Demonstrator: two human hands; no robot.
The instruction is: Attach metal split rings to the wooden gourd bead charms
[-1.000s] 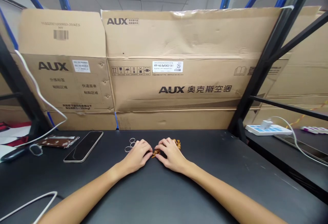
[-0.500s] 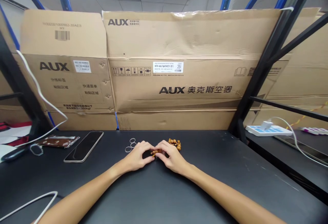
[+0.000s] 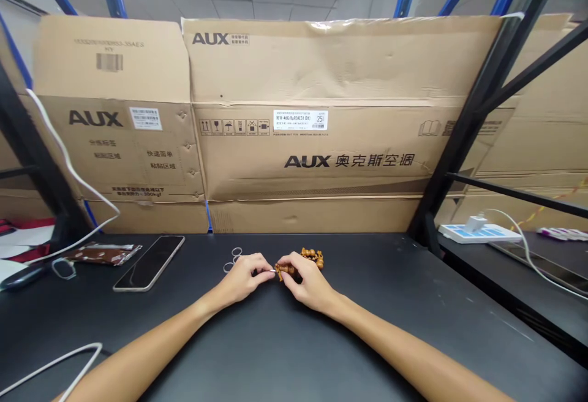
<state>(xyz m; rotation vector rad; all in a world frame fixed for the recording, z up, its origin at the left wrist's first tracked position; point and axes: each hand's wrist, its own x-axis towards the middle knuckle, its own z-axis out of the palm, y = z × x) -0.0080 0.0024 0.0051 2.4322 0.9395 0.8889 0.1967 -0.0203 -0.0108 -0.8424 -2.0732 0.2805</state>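
My right hand (image 3: 309,279) is closed on a small brown wooden gourd charm (image 3: 287,269), pinched between thumb and fingers. Facing it, my left hand (image 3: 250,276) pinches a small silvery piece (image 3: 274,271) at its fingertips, right by the charm's left end; its full shape is hidden by the fingers. Behind my left hand lie a few thin metal rings (image 3: 236,251), partly covered by the hand. A little cluster of similar brown gourd charms (image 3: 315,256) rests on the table just beyond my right hand.
On the dark table (image 3: 294,341), a phone (image 3: 149,263) and a brown wrapped packet (image 3: 105,253) lie to the left. A white cable (image 3: 68,163) hangs there. Cardboard boxes (image 3: 312,175) stand along the back. A power strip (image 3: 480,233) sits at far right.
My left hand has drawn slightly left from the charm, and a silvery piece now shows at its fingertips. More of the charm is visible in my right hand.
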